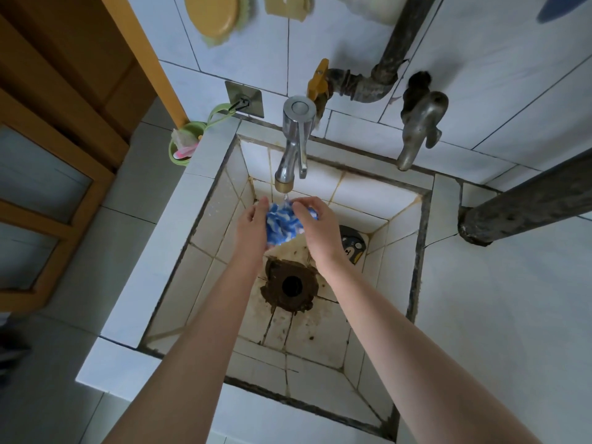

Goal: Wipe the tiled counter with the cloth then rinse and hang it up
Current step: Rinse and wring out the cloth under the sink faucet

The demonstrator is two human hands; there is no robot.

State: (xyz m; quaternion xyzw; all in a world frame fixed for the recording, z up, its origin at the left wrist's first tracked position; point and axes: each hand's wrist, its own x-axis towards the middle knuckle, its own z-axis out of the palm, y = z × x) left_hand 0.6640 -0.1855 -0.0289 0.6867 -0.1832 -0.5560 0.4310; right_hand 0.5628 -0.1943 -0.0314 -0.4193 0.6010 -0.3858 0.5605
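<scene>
A blue-and-white cloth (283, 224) is bunched between both my hands over the tiled sink (407, 251). My left hand (251, 227) grips its left side and my right hand (315, 224) curls over its right side. A thin stream of water falls from the chrome tap (293, 145) onto the top of the cloth. Most of the cloth is hidden by my fingers and palms.
A dark rusty drain hole (291, 285) lies below my hands. A second old tap (419, 126) and pipes (394, 56) stand on the wall at right. A wall hook (242, 102) holds a green cup (184, 145) at left. The white tiled counter (499, 315) spreads right.
</scene>
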